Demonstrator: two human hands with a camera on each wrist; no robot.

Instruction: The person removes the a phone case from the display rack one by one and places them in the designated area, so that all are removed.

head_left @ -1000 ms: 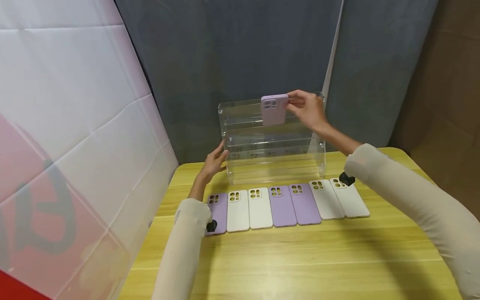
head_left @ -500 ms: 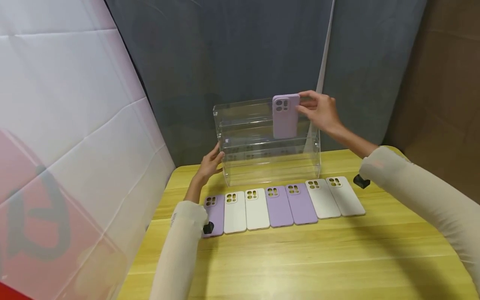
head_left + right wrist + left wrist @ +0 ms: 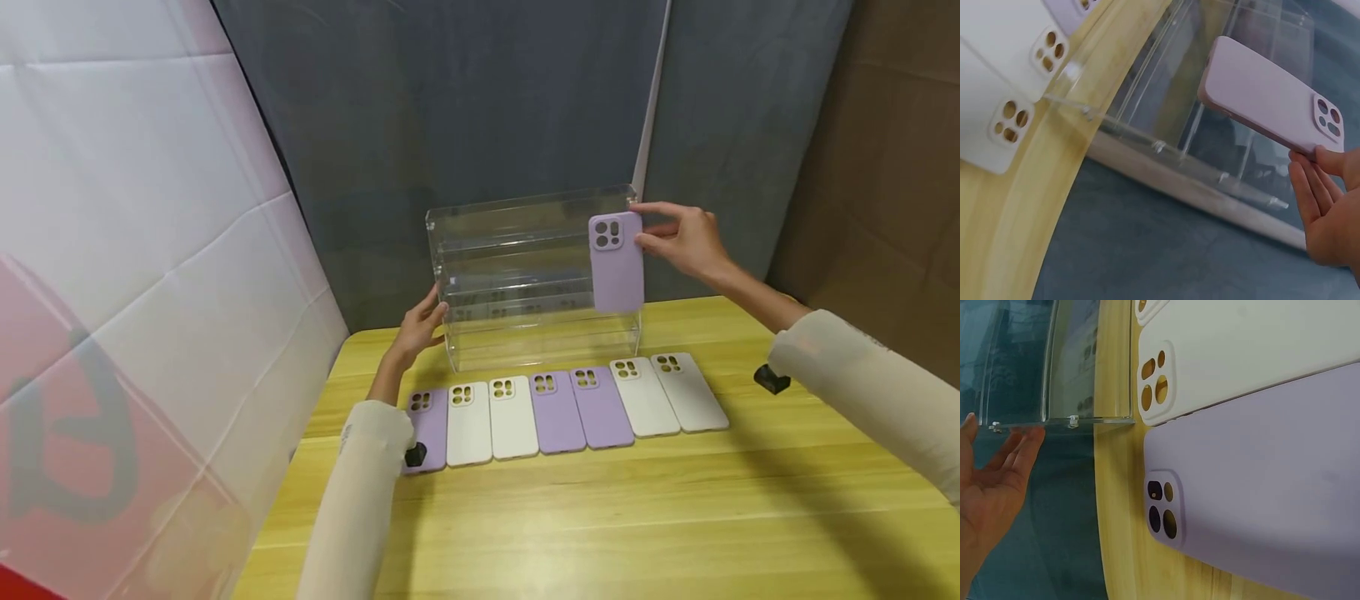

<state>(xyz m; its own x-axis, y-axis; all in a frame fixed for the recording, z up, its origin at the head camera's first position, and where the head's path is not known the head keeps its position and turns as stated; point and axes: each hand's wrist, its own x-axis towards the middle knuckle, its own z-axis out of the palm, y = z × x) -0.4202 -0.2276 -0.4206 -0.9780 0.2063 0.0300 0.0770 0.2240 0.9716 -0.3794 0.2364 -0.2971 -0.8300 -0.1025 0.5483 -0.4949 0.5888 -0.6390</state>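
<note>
A lilac phone case (image 3: 617, 262) is pinched along its upper right edge by my right hand (image 3: 686, 242), thumb in front. It hangs upright before the right end of a clear acrylic tiered rack (image 3: 525, 333). In the right wrist view, the case (image 3: 1266, 94) shows its camera cutouts near my fingertips. My left hand (image 3: 420, 329) is at the rack's left side; in the left wrist view its extended fingers (image 3: 1029, 453) touch the clear side panel. In front of the rack lies a row of lilac cases (image 3: 603, 417) and white cases (image 3: 471, 429).
The yellow wood-grain table (image 3: 525, 525) carries everything. A grey curtain (image 3: 450, 108) hangs behind the rack. White printed fabric (image 3: 150, 167) walls off the left, and a brown panel (image 3: 885, 183) stands at the right.
My right hand has carried the lilac case rightward and lower, from the rack's upper middle to its right end. The left hand stays at the rack's side, and the row is unchanged.
</note>
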